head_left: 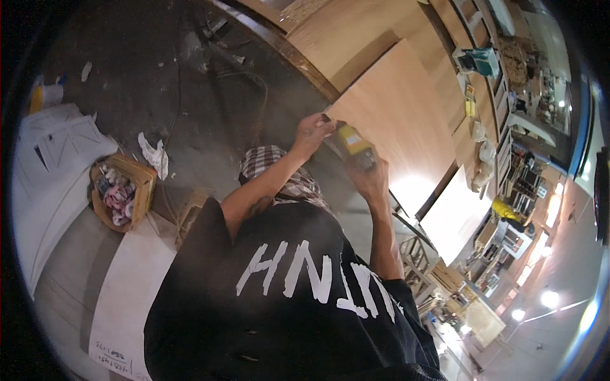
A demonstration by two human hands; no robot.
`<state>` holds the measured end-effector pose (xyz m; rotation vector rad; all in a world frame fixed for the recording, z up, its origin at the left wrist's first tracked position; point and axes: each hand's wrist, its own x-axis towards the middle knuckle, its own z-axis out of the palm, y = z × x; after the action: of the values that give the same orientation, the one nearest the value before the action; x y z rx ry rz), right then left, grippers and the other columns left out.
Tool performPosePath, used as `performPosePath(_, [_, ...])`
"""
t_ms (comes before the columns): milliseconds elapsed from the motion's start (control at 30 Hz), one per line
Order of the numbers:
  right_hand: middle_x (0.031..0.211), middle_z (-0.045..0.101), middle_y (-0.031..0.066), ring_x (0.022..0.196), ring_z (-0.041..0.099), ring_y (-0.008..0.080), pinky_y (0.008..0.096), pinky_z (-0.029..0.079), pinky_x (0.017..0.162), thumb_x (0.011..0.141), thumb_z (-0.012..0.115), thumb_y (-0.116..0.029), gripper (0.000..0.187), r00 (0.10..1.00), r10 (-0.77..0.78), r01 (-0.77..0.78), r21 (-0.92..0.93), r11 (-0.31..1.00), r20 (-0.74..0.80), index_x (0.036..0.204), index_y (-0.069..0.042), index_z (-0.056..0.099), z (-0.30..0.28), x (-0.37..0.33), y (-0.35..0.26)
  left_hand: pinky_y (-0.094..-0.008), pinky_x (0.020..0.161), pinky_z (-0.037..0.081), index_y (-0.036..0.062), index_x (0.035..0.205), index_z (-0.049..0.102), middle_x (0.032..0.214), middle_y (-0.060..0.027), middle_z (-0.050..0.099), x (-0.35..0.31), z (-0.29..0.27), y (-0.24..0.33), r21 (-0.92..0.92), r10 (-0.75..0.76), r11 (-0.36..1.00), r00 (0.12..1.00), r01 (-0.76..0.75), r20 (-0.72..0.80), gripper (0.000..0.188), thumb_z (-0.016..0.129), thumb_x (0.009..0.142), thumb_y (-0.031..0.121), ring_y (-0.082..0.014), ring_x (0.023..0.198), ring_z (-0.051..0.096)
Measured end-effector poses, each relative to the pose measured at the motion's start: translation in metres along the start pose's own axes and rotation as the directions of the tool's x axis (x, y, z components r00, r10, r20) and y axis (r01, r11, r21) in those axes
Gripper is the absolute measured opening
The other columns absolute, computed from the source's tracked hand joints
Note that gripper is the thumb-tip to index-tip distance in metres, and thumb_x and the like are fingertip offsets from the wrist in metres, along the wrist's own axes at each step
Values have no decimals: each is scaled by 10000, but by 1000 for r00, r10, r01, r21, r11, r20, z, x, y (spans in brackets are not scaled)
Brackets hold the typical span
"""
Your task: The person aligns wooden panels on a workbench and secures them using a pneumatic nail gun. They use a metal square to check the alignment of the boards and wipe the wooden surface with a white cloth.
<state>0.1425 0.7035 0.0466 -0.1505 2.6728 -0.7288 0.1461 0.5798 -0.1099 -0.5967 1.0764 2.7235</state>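
My right hand (373, 176) is wrapped round a yellow-bodied object (351, 138) with a dark grey end, likely a hand tool; its exact kind is too blurred to make out. Close by on the left, my left hand (310, 134) has its fingers pinched together at the corner of a tan plywood sheet (400, 108), near the far end of the yellow object. What those fingers hold is hidden. The sheet lies tilted on a larger wooden surface (349, 28), and its lower part shines brightly under a light. Checkered cloth (264, 162) hangs at my waist.
To the left, a brown box (147, 181) holds bundled rags, with a crumpled white cloth (154, 155) beside it. A white board (133, 273) lies below that. A teal tool (481, 62) and a small yellow item (470, 100) rest beyond the plywood. Shelves of timber line the right.
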Motion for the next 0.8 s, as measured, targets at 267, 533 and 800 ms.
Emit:
performPosePath(267, [812, 620, 65, 668, 564, 98, 251, 457, 593, 814, 674, -148, 333, 844, 526, -381, 578, 722, -100, 1074, 34, 575, -114, -108, 138, -395, 911, 490, 12, 1172, 555, 1103, -95, 608, -3, 13, -17, -38, -168, 985, 986, 169, 18, 346, 627, 868, 159, -204, 1027, 591])
performPosePath(533, [833, 650, 149, 753, 621, 277, 370, 480, 680, 811, 627, -124, 424, 703, 493, -369, 330, 869, -512, 1203, 15, 543, -199, -156, 348, -427, 952, 460, 32, 1144, 531, 1114, -104, 603, -27, 37, -53, 74, -293, 953, 955, 295, -35, 325, 592, 922, 260, -238, 1093, 556])
performPosePath(800, [1038, 558, 265, 923, 555, 422, 489, 441, 807, 831, 555, -100, 690, 619, 501, -681, -96, 726, -604, 1451, -82, 251, -201, -150, 504, -483, 944, 469, 53, 1039, 554, 918, -56, 585, -42, 94, -105, -19, -249, 968, 955, 249, -159, 265, 640, 888, 253, -221, 904, 577])
